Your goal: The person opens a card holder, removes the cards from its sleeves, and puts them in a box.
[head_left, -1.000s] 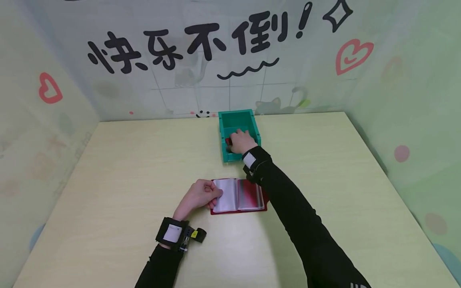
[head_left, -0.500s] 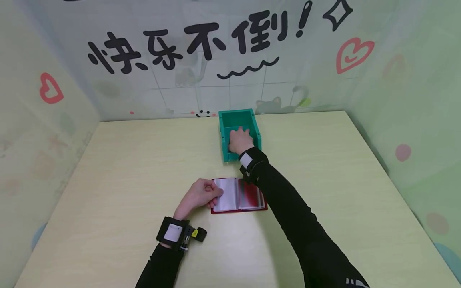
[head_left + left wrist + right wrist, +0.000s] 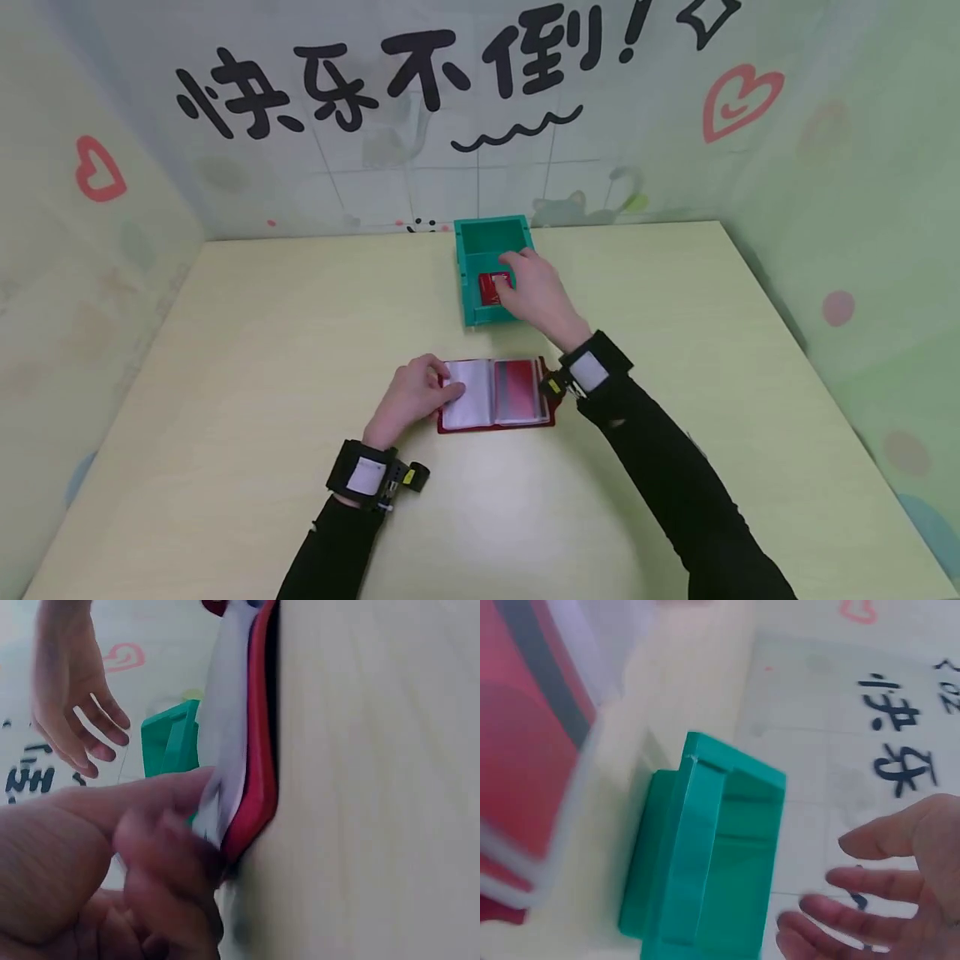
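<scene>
A small red-covered card holder (image 3: 471,404) lies spread on the table, its left pocket page white and a red and grey card (image 3: 516,392) showing in the right page. My left hand (image 3: 410,397) grips its left edge, thumb on the white page and fingers curled at the edge; the left wrist view shows the page between them. Beyond it stands a teal bin (image 3: 480,240). Inside the bin lies a small red object (image 3: 489,289), partly hidden by my right hand (image 3: 542,292). That hand hovers over the bin's right side, fingers spread, holding nothing.
The pale wooden table (image 3: 300,333) extends around the card holder and bin. A printed backdrop (image 3: 300,192) rises behind the table, with side panels left and right. Black wrist cameras sit on both wrists, the right one (image 3: 555,385) close to the card holder's right edge.
My right hand has let go of the red object in the bin, then lifted and moved right. My left hand stays on the card holder. The head view has tilted slightly downward.
</scene>
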Demonstrator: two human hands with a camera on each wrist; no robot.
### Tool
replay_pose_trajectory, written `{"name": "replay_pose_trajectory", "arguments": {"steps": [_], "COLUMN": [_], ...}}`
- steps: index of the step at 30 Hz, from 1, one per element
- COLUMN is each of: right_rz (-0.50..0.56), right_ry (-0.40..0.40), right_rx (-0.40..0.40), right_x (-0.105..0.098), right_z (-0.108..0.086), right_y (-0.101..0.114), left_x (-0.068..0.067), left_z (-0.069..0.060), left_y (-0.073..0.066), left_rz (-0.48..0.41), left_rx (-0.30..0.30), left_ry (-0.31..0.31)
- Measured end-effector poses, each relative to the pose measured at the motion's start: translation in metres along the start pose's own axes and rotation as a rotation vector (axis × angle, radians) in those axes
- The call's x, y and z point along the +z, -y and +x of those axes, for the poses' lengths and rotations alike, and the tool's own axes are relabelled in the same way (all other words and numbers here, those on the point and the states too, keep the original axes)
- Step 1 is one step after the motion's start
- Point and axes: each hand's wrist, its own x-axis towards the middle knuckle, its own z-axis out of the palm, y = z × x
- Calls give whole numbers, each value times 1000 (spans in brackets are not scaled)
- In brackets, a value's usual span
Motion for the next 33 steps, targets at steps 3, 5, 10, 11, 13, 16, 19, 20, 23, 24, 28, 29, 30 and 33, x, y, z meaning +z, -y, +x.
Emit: {"name": "replay_pose_trajectory", "arguments": {"steps": [3, 5, 10, 11, 13, 16, 19, 20, 23, 24, 28, 29, 30, 33], "right_rz": [118, 185, 347, 379, 433, 465, 437, 418, 374, 366, 406, 419, 434, 483], "right_ry": [76, 120, 153, 153, 145, 75, -29, -57, -125, -138, -179, -189, -199, -236], "right_rx": [-2, 25, 121, 134, 148, 159, 136, 119, 64, 49, 4, 0, -3, 2], "right_x": [-5, -6, -1, 2, 9, 21, 31, 33, 41, 43, 56, 59, 62, 68], "right_z": [-32, -52, -86, -91, -98, -106, -111, -113, -116, -117, -117, -117, -117, -118], "right_y": [-9, -15, -24, -26, -31, -40, -47, -48, -52, -54, -63, -65, -67, -71], "left_x": [5, 9, 24, 26, 30, 34, 37, 37, 36, 35, 32, 32, 32, 32], "left_z": [-5, -8, -12, -12, -11, -8, -3, -2, 1, 2, 2, 2, 2, 1], "left_y": [-11, -21, -37, -39, -43, -45, -44, -43, -39, -38, -37, -37, -38, -40], "left_rz": [134, 198, 263, 269, 288, 338, 358, 353, 324, 312, 283, 280, 277, 279], "left_rx": [48, 122, 357, 391, 434, 448, 433, 424, 399, 390, 388, 392, 399, 420], "left_ry": [-114, -149, -21, 21, 89, 122, 120, 123, 135, 140, 143, 142, 139, 135]}}
